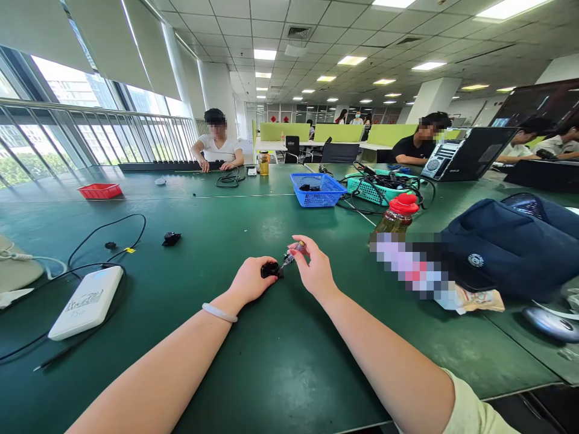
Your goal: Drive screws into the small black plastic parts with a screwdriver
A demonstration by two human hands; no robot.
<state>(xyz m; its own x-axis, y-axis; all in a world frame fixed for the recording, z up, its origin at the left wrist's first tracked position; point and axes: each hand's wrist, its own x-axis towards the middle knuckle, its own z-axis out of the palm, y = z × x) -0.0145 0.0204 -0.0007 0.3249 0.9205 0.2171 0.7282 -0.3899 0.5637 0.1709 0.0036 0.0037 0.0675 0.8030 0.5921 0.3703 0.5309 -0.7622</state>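
My left hand [250,279] is curled round a small black part [271,270] and holds it down on the green table [280,361]. My right hand [314,269] pinches a small screwdriver [293,252] by its handle. The screwdriver's tip points down and left into the black part. Both hands sit close together near the middle of the table, a bracelet on my left wrist.
A white power bank [87,301] with black cables lies left. Another small black part [171,239] lies beyond it. A blue basket [317,188], a red tray [100,191], a red-capped bottle [398,218] and a dark blue bag [506,247] stand around. Other people sit at the far side.
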